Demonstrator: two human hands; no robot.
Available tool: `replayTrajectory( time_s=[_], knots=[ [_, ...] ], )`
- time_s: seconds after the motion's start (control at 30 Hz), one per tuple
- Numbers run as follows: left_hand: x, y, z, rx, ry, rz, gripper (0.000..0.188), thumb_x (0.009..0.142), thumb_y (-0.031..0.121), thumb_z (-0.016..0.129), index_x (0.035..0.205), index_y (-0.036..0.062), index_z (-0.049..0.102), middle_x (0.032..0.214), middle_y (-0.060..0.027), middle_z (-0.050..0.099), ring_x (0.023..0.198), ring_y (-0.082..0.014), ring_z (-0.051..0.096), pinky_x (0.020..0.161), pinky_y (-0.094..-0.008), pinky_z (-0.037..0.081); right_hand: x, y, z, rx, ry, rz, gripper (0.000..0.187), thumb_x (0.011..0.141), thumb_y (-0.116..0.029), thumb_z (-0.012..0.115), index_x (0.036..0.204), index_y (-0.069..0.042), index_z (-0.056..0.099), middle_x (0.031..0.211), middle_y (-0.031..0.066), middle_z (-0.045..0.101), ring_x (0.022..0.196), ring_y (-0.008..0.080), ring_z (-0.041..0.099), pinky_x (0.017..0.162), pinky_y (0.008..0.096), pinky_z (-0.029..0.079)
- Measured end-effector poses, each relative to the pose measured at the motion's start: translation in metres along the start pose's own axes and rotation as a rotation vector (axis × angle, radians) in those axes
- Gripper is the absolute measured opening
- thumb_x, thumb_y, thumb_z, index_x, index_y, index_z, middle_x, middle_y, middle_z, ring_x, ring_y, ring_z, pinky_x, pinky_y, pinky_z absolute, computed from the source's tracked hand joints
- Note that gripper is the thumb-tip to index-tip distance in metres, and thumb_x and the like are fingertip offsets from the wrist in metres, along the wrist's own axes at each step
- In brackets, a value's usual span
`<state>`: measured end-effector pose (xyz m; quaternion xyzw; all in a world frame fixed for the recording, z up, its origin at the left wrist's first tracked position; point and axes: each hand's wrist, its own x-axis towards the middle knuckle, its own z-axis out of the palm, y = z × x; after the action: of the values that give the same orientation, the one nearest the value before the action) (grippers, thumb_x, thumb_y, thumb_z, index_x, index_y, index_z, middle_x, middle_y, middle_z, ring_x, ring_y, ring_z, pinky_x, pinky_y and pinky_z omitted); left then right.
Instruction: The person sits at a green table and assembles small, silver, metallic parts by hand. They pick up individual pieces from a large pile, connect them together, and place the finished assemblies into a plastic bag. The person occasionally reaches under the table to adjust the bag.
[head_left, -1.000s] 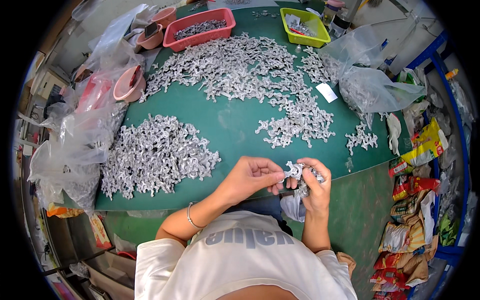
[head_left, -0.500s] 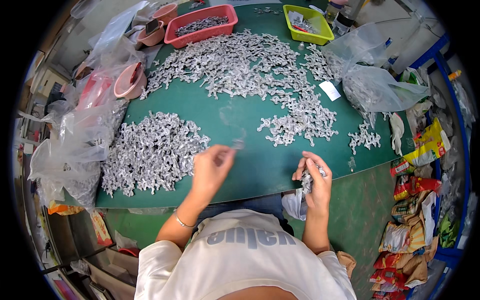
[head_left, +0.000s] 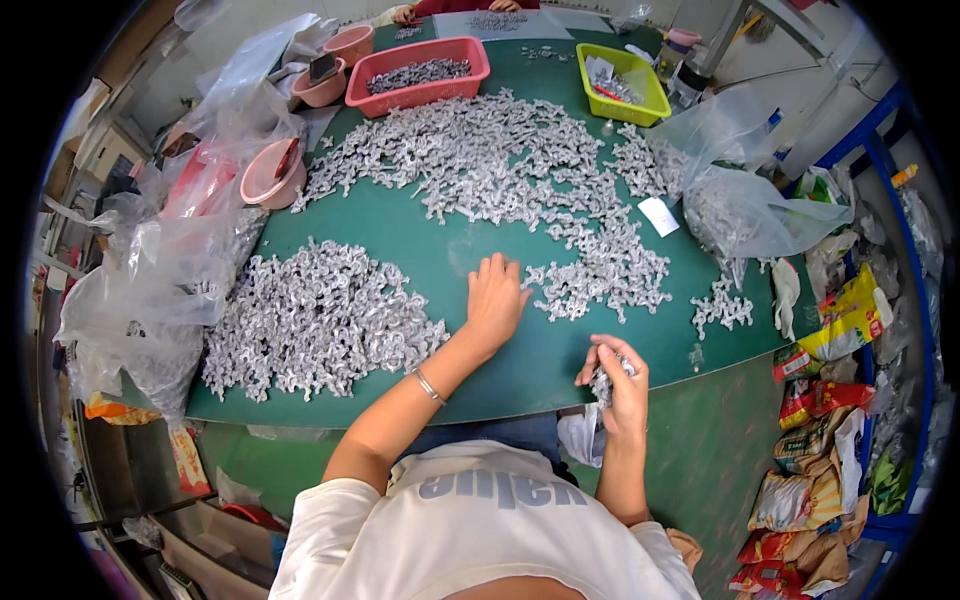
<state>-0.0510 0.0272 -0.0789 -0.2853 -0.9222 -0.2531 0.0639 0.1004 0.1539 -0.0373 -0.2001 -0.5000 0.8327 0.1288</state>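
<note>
My left hand [head_left: 497,302] is palm down over the green table, its fingers reaching forward and the thumb apart. Nothing shows in it. Just to its right is the near edge of a wide spread of small silvery metal parts [head_left: 600,285], branched with rounded ends. My right hand [head_left: 622,388], near the table's front edge, is curled around several small metal parts [head_left: 601,385]; its fingers partly hide them. A dense heap of similar parts [head_left: 315,320] lies left of my left forearm. A small separate cluster of parts [head_left: 722,309] sits to the right.
A pink basket [head_left: 480,60] and a yellow-green basket [head_left: 655,105] hold parts at the back. Clear plastic bags [head_left: 140,310] of parts line the left side; another bag [head_left: 775,215] stands right. Pink bowls [head_left: 270,190] stand at left. Across the table, another person's hands [head_left: 405,14] show.
My left hand has moved right and forward, from beside the left heap to the edge of the spread parts. The right hand still holds its parts. The view has tilted slightly upward.
</note>
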Motion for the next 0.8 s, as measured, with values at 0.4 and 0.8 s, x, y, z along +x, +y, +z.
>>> replayTrajectory(
  time_s=[0.4,0.8],
  knots=[
    [-0.028,0.026,-0.05,-0.456,0.248,0.16,0.014,0.071,0.002,0.061,0.085,0.0013,0.056,0.093,-0.0126,0.056,0.074,-0.0306,0.054,0.062,-0.0376,0.043,-0.001,-0.001,0.005,-0.007,-0.008,-0.099,0.024,0.084,-0.007,0.052,0.104,0.007,0.051,0.073,0.009,0.052,0.054,0.015,0.052,0.05,0.0298,0.046],
    [-0.057,0.067,-0.115,-0.612,0.044,0.235,0.017,0.068,-0.003,0.065,0.085,-0.0002,0.06,0.08,-0.0104,0.061,0.069,-0.0225,0.059,0.058,-0.029,0.047,-0.023,-0.028,0.029,-0.042,-0.116,-0.197,0.018,0.08,-0.002,0.056,0.095,0.007,0.057,0.078,0.011,0.059,0.061,0.0136,0.056,0.056,0.0252,0.047]
  ],
)
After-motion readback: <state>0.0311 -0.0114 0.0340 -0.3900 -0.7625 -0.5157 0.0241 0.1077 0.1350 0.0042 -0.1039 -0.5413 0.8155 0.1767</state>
